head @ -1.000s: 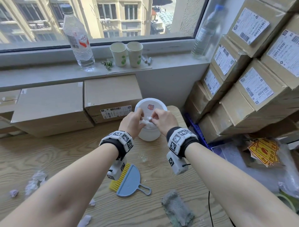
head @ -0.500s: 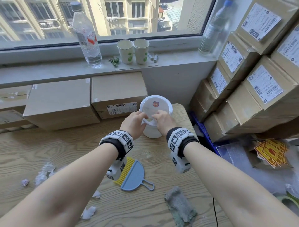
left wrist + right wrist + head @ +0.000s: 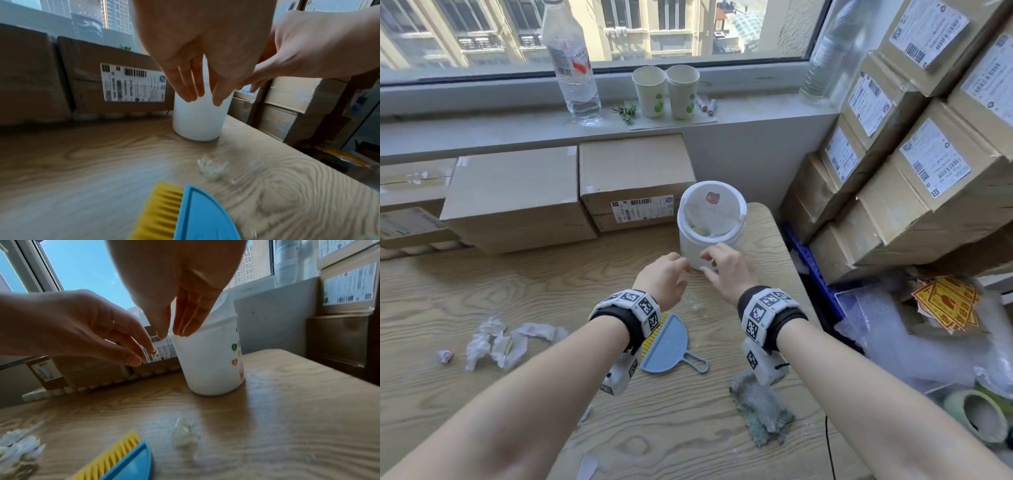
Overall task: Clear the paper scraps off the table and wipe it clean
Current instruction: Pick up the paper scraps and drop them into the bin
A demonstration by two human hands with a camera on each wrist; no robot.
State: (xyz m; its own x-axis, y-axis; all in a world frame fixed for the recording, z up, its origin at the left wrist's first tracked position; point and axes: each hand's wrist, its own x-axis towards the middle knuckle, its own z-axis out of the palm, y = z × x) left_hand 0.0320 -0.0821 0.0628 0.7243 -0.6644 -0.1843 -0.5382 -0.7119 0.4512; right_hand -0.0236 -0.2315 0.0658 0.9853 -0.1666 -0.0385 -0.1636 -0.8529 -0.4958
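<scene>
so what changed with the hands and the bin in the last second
Both hands, left and right, let go of the white scrap they pressed in at the bin's mouth and drew back toward the person, now open and empty. The bin, brush and cloth stayed put.

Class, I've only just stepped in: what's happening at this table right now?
A person is clearing a wooden table. Both the left hand and the right hand hover open and empty in front of a small white bin with scraps showing inside. Crumpled paper scraps lie on the table to the left. A blue dustpan with a yellow brush and a grey cloth lie untouched near the wrists, so the wiping is not yet done.
</scene>
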